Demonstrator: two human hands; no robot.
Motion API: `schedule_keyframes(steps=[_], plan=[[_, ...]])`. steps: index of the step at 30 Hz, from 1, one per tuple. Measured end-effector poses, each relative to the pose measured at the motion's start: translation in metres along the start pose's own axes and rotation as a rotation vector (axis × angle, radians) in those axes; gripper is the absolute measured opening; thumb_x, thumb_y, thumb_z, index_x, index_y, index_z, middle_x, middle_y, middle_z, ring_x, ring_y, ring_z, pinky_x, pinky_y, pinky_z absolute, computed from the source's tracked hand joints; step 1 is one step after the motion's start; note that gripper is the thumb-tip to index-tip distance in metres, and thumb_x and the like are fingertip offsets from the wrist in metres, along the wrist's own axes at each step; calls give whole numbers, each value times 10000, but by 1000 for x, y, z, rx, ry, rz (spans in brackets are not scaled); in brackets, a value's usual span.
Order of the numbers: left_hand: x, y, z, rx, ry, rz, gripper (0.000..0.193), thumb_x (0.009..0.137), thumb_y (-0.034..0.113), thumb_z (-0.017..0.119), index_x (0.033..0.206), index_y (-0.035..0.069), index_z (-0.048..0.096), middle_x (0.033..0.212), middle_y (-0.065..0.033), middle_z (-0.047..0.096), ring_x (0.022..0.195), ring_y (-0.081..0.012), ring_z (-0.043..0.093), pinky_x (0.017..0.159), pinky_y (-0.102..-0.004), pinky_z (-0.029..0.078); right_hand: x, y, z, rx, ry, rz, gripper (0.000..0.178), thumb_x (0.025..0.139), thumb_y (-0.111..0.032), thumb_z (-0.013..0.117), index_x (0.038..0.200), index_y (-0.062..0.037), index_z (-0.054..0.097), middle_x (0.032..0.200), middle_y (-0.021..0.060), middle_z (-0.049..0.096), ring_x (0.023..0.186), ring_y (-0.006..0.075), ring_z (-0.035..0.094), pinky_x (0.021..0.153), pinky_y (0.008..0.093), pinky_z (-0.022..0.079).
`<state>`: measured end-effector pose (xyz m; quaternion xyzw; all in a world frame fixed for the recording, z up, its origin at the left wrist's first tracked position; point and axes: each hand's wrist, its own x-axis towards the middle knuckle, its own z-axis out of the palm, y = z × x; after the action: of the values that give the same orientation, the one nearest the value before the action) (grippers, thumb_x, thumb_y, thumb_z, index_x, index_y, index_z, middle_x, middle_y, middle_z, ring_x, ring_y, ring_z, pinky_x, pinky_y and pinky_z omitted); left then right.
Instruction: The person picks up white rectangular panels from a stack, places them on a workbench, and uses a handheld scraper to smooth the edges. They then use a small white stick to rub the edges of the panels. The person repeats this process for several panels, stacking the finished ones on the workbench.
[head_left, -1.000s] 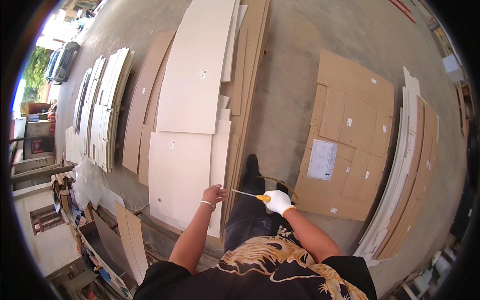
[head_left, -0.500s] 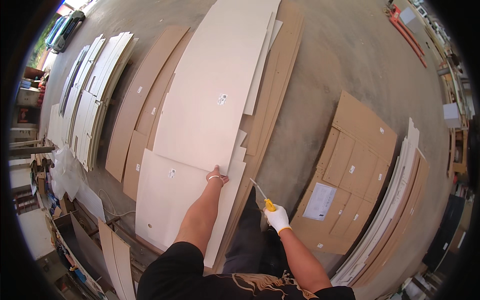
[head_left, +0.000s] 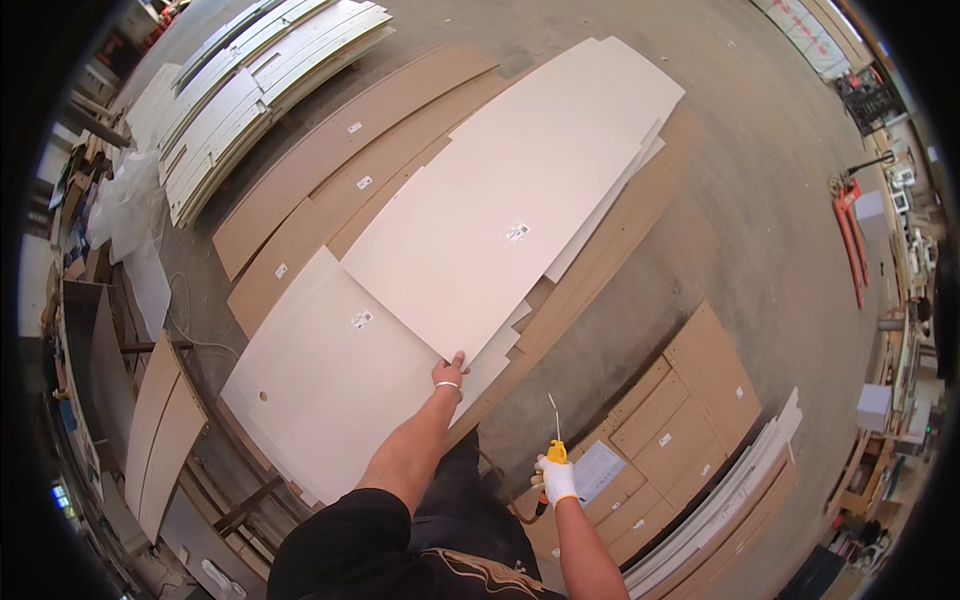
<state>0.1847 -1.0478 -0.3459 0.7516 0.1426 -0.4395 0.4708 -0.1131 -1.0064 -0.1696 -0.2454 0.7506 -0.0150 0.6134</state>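
Observation:
A large white panel (head_left: pixel 530 190) lies over another white panel (head_left: pixel 300 370) on the stack before me. My bare left hand (head_left: pixel 449 373), with a white band at the wrist, is closed on the upper panel's near corner, the thumb on top. To the right, my right hand (head_left: pixel 560 480) wears a white glove and grips a yellow air blow gun (head_left: pixel 556 453). Its thin metal nozzle points up and away, apart from the panels. Below the glove hangs an orange and black hose fitting (head_left: pixel 542 503). Both white panels carry small labels.
Brown boards (head_left: pixel 350 130) lie left of the white panels, with white strips (head_left: pixel 270 90) stacked beyond. Brown panels (head_left: pixel 690 410) and a pile of long strips (head_left: pixel 720 500) are at right. Plastic sheeting (head_left: pixel 130 210) hangs at far left. A red pallet truck (head_left: pixel 850 240) stands far right.
The view has turned, so the panels now slant to the upper right. My left hand stays at the panel's corner. The blow gun has swung from pointing up-left to nearly straight ahead.

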Motion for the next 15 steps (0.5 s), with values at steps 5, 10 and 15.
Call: schedule_keyframes(steps=[5,10,15], plan=[[-28,-35,-52,-39,-26,-157,418,950,350,766,1042,-2,560,888,-138,662,647,-239,648,489,-382,499,-18,1,12,-728,-67,-298,285,889,-270,698,1002,-12,739,874,153,752,796,294,743,735,417,576],[-58,-129,-130,-147,2,-153,473,974,342,728,1249,6,541,1125,-165,643,944,-305,674,660,-474,597,-20,-14,40,-1200,-196,-424,333,889,-340,664,1037,-57,759,906,180,757,858,349,740,808,425,571],[-105,-190,-226,-355,88,-470,761,980,574,634,1490,49,428,1453,-184,526,1195,-456,612,931,-645,535,27,-47,30,-558,-86,-160,267,872,-231,692,940,27,679,695,121,673,518,231,651,439,352,508]])
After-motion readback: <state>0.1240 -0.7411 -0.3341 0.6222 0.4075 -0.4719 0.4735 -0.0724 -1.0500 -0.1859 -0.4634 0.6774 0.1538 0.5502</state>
